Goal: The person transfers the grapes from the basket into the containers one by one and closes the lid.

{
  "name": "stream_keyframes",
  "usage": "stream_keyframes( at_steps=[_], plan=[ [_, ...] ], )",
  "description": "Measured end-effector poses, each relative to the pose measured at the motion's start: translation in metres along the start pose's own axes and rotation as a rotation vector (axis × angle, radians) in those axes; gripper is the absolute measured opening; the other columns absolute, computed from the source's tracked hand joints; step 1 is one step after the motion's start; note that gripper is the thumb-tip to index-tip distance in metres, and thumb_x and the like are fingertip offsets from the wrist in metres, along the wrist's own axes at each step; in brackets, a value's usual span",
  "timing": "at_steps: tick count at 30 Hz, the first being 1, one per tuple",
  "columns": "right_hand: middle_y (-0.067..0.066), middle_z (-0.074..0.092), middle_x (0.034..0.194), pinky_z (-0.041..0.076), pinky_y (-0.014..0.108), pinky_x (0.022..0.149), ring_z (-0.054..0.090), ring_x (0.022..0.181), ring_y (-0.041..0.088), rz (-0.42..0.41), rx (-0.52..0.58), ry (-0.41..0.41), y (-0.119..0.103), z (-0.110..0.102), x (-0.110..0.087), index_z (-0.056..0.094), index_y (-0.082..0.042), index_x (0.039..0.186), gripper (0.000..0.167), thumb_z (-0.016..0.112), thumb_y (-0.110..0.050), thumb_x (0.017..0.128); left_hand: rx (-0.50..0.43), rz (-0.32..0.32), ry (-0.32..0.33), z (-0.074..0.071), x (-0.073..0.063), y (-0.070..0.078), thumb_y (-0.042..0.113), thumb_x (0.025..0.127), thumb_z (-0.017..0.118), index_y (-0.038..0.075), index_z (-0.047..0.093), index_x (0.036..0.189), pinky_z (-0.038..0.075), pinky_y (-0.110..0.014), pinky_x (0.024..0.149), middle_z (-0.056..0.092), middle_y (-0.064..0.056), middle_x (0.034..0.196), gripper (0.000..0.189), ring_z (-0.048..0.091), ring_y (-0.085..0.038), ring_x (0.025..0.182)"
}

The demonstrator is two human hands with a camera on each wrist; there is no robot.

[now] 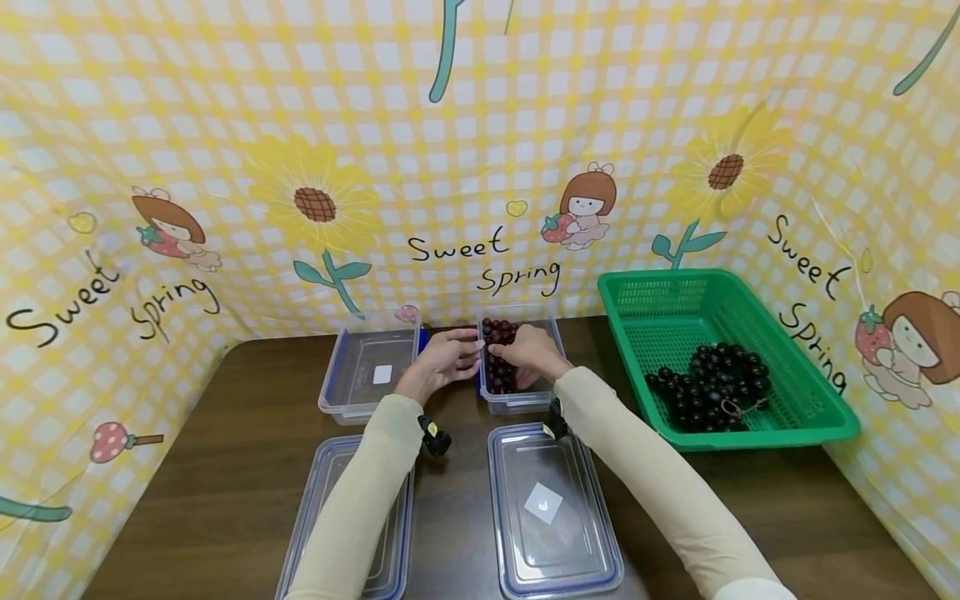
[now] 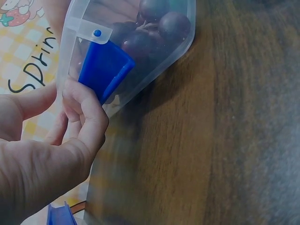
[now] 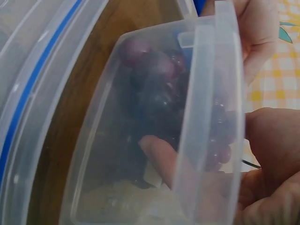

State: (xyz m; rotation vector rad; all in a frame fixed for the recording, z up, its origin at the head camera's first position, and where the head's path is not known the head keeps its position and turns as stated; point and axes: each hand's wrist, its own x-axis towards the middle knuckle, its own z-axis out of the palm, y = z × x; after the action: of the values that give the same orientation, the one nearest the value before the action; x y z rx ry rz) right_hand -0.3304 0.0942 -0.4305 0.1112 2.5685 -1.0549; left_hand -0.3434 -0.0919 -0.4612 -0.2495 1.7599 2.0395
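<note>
A clear plastic container (image 1: 517,407) with blue side latches stands at the back of the table, with a bunch of dark red grapes (image 1: 500,377) along its left side. At the container's left rim, my left hand (image 1: 448,358) pinches the edge beside a blue latch (image 2: 105,70) between thumb and curled fingers. My right hand (image 1: 534,350) reaches into the container from above and holds the grapes, thumb on top. Through the cloudy wall in the right wrist view, one finger (image 3: 161,154) shows against the grapes; the other fingertips are partly hidden.
Left of it stands another clear container (image 1: 360,408) with a white label inside. Two blue-edged lids, a left lid (image 1: 393,533) and a right lid (image 1: 555,550), lie in front. A green basket (image 1: 795,435) with black grapes (image 1: 720,375) stands right. Patterned cloth surrounds the table.
</note>
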Motion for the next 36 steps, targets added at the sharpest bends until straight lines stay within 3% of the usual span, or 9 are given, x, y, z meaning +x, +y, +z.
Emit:
stream_keyframes(
  at_steps=[4, 12, 15, 19, 23, 29, 33, 36],
  plan=[
    [0.025, 0.078, 0.082, 0.066, 0.044, 0.065, 0.079, 0.069, 0.034, -0.013, -0.017, 0.006, -0.003, -0.007, -0.004, 0.062, -0.001, 0.093, 0.044, 0.067, -0.044, 0.102, -0.003, -0.007, -0.003, 0.001, 0.0, 0.0, 0.009, 0.103, 0.067, 0.012, 0.058, 0.146, 0.059, -0.028, 0.075, 0.062, -0.005, 0.103, 0.044, 0.061, -0.016, 0.085],
    [0.021, 0.078, 0.08, 0.066, 0.043, 0.068, 0.08, 0.076, 0.034, -0.074, -0.102, 0.059, -0.023, -0.042, -0.019, 0.074, 0.004, 0.106, 0.048, 0.066, -0.043, 0.103, -0.003, -0.005, -0.013, 0.002, 0.001, 0.001, 0.008, 0.103, 0.067, 0.011, 0.058, 0.147, 0.059, -0.028, 0.075, 0.063, -0.004, 0.11, 0.045, 0.061, -0.016, 0.085],
    [0.021, 0.078, 0.081, 0.066, 0.04, 0.066, 0.079, 0.075, 0.034, -0.11, -0.069, 0.057, -0.03, -0.058, -0.029, 0.071, 0.004, 0.107, 0.045, 0.066, -0.04, 0.103, 0.0, -0.007, -0.016, 0.002, 0.001, 0.001, 0.007, 0.103, 0.066, 0.011, 0.058, 0.147, 0.059, -0.027, 0.075, 0.062, -0.004, 0.112, 0.045, 0.061, -0.016, 0.085],
    [0.022, 0.079, 0.087, 0.066, 0.037, 0.065, 0.076, 0.062, 0.024, -0.175, -0.072, 0.017, -0.035, -0.084, -0.044, 0.071, 0.002, 0.09, 0.043, 0.064, -0.038, 0.105, 0.007, -0.009, -0.018, 0.003, 0.0, 0.001, 0.007, 0.103, 0.066, 0.011, 0.058, 0.146, 0.059, -0.027, 0.074, 0.061, -0.004, 0.112, 0.044, 0.061, -0.015, 0.084],
    [0.017, 0.079, 0.085, 0.066, 0.034, 0.066, 0.075, 0.064, 0.019, -0.231, -0.105, -0.012, -0.032, -0.11, -0.057, 0.072, 0.0, 0.082, 0.047, 0.062, -0.04, 0.106, 0.014, -0.004, -0.023, 0.003, -0.001, 0.002, 0.008, 0.103, 0.066, 0.011, 0.057, 0.147, 0.059, -0.027, 0.075, 0.062, -0.004, 0.109, 0.044, 0.061, -0.015, 0.084],
    [0.011, 0.076, 0.087, 0.066, 0.033, 0.07, 0.076, 0.074, 0.02, -0.265, -0.097, -0.021, -0.012, -0.143, -0.069, 0.077, -0.001, 0.1, 0.045, 0.062, -0.044, 0.106, 0.023, -0.003, -0.026, 0.001, 0.001, 0.003, 0.008, 0.104, 0.065, 0.011, 0.057, 0.147, 0.059, -0.028, 0.077, 0.063, -0.005, 0.102, 0.044, 0.061, -0.016, 0.084],
    [0.014, 0.079, 0.101, 0.066, 0.038, 0.081, 0.077, 0.085, 0.02, -0.318, -0.128, -0.052, 0.008, -0.165, -0.08, 0.072, 0.0, 0.127, 0.052, 0.064, -0.047, 0.104, 0.035, -0.008, -0.021, -0.001, 0.002, 0.002, 0.009, 0.103, 0.066, 0.012, 0.058, 0.146, 0.059, -0.031, 0.082, 0.063, -0.004, 0.102, 0.044, 0.062, -0.016, 0.085],
    [0.017, 0.077, 0.118, 0.064, 0.044, 0.091, 0.076, 0.101, 0.026, -0.389, -0.176, -0.086, 0.029, -0.181, -0.086, 0.065, -0.001, 0.139, 0.055, 0.064, -0.044, 0.105, 0.043, -0.01, -0.019, -0.002, 0.001, 0.001, 0.009, 0.103, 0.066, 0.012, 0.058, 0.146, 0.06, -0.031, 0.083, 0.063, -0.004, 0.106, 0.044, 0.062, -0.016, 0.085]
  ],
)
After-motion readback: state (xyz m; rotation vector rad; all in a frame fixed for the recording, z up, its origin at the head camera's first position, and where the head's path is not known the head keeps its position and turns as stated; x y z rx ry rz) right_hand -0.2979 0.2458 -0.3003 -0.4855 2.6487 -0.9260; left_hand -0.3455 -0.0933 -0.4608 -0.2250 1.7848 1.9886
